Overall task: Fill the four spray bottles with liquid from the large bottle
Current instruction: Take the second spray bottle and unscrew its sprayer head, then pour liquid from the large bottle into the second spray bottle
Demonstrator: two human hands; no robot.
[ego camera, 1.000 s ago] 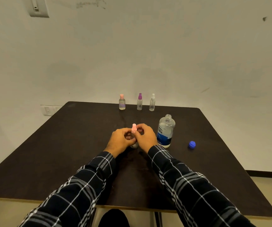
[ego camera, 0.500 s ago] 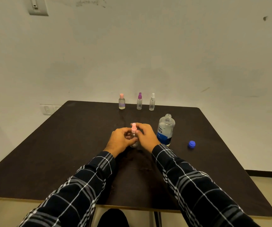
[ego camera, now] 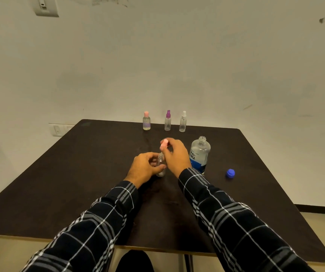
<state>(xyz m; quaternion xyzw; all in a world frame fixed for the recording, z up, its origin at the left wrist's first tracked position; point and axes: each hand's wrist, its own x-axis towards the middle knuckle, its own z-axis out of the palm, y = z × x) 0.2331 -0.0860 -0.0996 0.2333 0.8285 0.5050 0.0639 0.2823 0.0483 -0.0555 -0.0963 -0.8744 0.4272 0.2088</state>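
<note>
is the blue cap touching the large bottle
Apart. The head view shows the blue cap lying on bare dark table, right of the large bottle, with a clear strip of tabletop between them.

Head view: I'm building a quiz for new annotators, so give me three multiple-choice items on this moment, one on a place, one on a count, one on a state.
1. Where does the blue cap lie?
A. on the large bottle
B. on the table, right of the large bottle
C. in the left hand

2. How many small bottles stand in the row at the table's far edge?
A. two
B. three
C. four

3. What state is the large bottle in?
A. upright, uncapped
B. upright, capped
C. lying down

Answers: 1 B, the cap sits alone on the table. 2 B, a pink-topped, a purple-topped and a white-topped bottle. 3 A, its neck is bare.
</note>
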